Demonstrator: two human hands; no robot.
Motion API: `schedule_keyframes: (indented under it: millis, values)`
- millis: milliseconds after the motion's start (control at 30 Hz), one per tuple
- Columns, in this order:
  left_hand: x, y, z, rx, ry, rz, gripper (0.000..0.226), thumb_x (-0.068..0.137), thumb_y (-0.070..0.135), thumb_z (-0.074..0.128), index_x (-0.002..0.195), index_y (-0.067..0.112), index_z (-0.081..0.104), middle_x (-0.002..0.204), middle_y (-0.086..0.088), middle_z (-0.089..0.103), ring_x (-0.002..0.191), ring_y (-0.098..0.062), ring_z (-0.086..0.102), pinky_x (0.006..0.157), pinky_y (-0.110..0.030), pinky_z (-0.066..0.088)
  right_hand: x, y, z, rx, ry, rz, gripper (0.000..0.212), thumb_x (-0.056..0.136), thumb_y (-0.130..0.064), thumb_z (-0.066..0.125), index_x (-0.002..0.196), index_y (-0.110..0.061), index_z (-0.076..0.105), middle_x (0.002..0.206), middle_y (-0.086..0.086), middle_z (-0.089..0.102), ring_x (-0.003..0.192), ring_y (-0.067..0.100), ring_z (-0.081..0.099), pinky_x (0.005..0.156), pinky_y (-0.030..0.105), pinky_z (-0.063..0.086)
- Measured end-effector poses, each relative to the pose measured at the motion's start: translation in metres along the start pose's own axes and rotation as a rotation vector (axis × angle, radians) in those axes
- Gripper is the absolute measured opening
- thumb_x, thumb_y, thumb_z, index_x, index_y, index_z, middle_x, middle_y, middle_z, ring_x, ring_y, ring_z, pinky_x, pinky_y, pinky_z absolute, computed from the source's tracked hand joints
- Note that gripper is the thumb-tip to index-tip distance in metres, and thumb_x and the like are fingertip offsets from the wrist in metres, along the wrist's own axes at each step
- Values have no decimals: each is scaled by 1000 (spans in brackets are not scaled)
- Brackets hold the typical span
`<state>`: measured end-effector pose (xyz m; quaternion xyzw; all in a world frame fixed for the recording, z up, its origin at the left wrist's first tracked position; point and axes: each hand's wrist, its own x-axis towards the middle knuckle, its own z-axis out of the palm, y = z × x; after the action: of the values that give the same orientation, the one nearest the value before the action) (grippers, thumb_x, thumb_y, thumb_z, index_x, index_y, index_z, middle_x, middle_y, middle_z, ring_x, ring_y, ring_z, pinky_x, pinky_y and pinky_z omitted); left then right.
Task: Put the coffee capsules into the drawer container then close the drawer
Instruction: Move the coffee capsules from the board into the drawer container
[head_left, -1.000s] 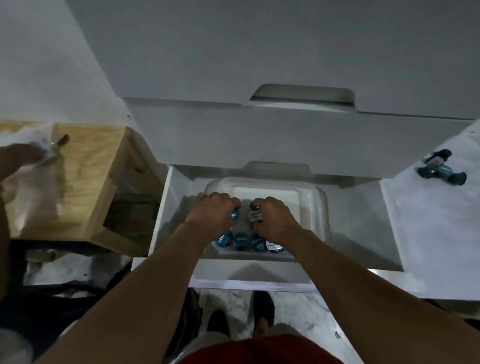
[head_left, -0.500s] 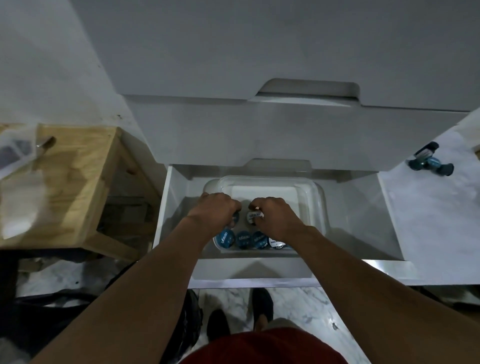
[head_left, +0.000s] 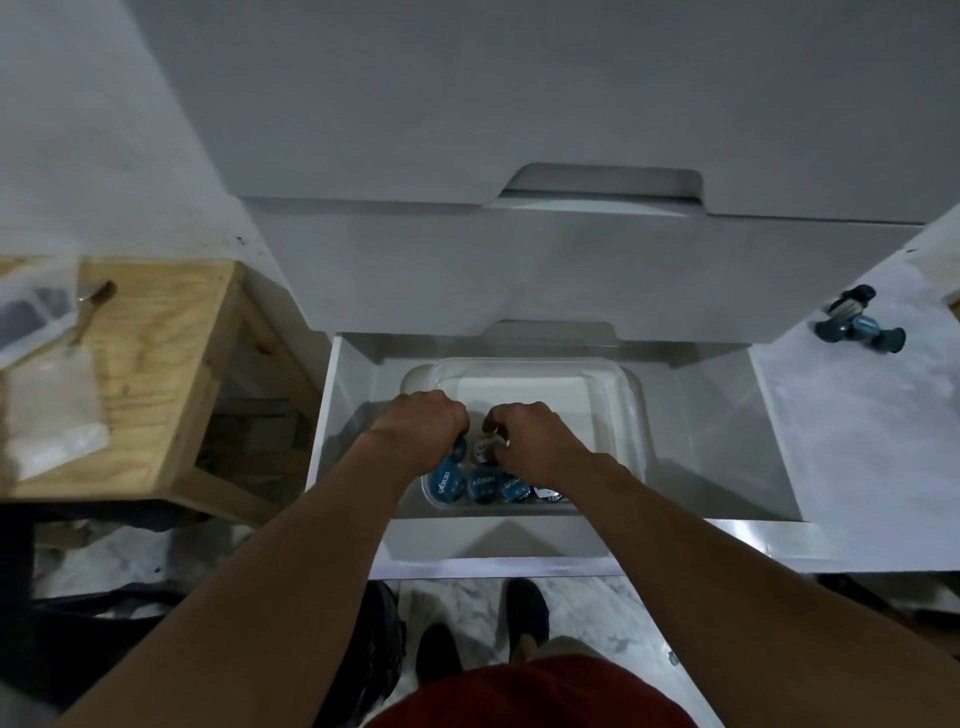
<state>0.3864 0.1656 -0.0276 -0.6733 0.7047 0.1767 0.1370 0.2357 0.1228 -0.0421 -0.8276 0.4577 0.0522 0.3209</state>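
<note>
A row of blue-lidded coffee capsules (head_left: 483, 486) (one lid reads "excelso") lines the near wall of the clear plastic container (head_left: 631, 415) inside the open white drawer (head_left: 701, 441). The left hand (head_left: 423, 431) curls over a blue capsule; the right hand (head_left: 530, 441) pinches a silver-lidded capsule (head_left: 484, 448). More capsules (head_left: 860, 325) lie on the floor to the right.

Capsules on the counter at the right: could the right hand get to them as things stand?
Probably yes. The capsules on the counter lie in the open with nothing over them; the right hand is in the container and must lift out first.
</note>
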Motion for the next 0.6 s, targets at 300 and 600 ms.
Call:
schedule_keyframes:
  millis: [300, 600]
  values:
    - [-6, -3, -2, -25, -8, 20, 34, 90, 19, 60, 123, 19, 59, 120, -9, 62, 104, -26, 60, 89, -36, 47, 0, -3, 1, -16, -12, 25, 42, 86, -16, 64, 127, -14, 55, 119, 14, 62, 104, 28, 60, 92, 36, 51]
    - [-20, 18, -32, -123, 305, 99, 32, 95, 29, 49, 124, 17, 55, 124, -8, 58, 109, -26, 57, 92, -41, 49, -34, 14, -50, -108, 291, 139, 30, 89, -27, 58, 117, -15, 61, 118, 11, 65, 108, 30, 60, 93, 38, 49]
